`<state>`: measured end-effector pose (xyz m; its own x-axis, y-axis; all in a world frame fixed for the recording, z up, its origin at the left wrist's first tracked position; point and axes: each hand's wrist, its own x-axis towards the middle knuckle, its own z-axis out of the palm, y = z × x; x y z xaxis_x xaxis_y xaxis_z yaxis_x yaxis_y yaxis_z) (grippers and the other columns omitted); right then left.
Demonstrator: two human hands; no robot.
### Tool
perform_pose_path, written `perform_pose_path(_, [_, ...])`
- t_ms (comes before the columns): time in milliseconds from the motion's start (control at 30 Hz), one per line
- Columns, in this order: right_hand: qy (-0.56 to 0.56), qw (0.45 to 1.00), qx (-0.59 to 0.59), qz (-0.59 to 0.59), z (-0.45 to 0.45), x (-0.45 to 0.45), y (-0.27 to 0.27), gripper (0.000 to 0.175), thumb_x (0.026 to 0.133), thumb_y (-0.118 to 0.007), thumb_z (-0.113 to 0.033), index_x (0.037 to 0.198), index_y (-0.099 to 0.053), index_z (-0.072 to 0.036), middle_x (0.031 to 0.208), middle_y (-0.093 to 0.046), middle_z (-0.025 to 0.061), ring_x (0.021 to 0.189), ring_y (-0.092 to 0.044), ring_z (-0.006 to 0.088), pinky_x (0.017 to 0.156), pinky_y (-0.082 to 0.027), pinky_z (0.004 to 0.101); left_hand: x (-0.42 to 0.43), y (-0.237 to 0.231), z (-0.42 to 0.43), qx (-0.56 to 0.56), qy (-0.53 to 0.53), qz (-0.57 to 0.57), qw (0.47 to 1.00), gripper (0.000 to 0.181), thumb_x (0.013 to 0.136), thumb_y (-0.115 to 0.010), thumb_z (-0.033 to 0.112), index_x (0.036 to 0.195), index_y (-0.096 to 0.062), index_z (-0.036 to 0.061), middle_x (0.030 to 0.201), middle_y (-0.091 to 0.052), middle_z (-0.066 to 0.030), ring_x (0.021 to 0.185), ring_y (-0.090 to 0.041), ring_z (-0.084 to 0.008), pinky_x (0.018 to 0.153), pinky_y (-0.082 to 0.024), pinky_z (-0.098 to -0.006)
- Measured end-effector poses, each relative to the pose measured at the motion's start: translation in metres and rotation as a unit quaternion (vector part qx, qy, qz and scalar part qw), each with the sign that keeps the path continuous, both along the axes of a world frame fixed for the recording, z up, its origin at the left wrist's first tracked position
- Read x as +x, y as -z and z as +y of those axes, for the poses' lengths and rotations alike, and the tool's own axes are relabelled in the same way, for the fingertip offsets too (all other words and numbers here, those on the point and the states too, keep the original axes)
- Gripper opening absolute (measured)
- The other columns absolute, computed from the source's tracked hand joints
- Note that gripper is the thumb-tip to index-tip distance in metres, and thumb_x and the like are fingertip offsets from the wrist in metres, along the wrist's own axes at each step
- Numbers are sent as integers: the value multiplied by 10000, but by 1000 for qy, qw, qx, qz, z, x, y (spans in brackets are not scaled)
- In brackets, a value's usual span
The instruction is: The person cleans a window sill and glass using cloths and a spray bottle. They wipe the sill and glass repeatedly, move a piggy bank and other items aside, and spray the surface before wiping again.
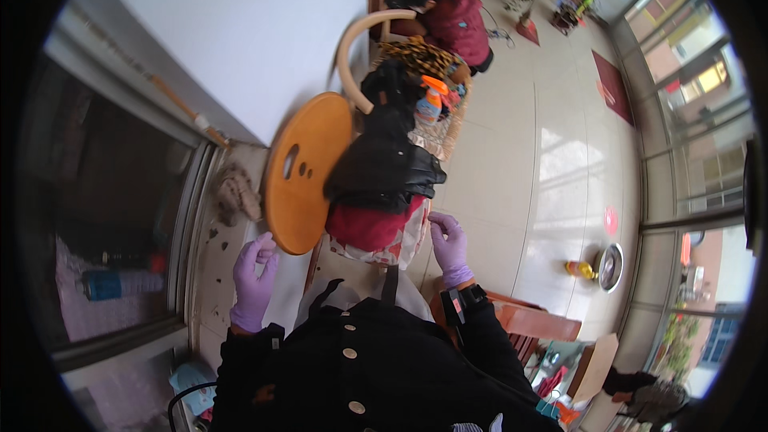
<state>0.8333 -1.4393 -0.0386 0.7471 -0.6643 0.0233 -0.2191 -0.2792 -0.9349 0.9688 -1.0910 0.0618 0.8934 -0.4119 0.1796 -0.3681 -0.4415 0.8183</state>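
My left hand (255,279), in a purple glove, is raised at the lower left with its fingers curled and apart, near the bottom edge of a round wooden board (309,174) with cut-out holes. My right hand (449,246), gloved too, is beside a patterned cloth (414,240); its thumb and forefinger are close together, and whether they pinch the cloth cannot be told. Between my hands and farther forward, a black leather-like garment (384,174) lies on a red cloth (369,227). Beyond stands an orange-topped spray bottle (431,102) on a woven seat (438,138).
A person in a dark red jacket (459,27) crouches beyond the curved chair rail (345,60). At right on the tiled floor are a metal basin (610,268) and a bottle of yellow liquid (580,269). A red-brown wooden bench (534,317) is by my right arm. A rag (237,192) lies on the left ledge.
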Motion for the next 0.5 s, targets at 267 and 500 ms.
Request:
perform_pose_path(267, [181,983,-27,30,-31,-69,2,131,876,-609,-18,982,-686,-19,986,-699,144,905,-678,271,818,-530,334,46,34,-66,84,102,35,991,456,834,-692,40,1274,-574,30,1112,-604,-104,938,-576,-200,819,-486,-312])
perform_pose_path(500, [251,962,-34,105,-2,-105,-9,131,862,-614,-93,961,-680,-37,941,-677,152,903,-652,333,788,-533,386,72,73,-111,155,186,154,958,431,927,-624,90,1344,-526,36,1161,-594,-103,931,-563,-156,809,-477,-297])
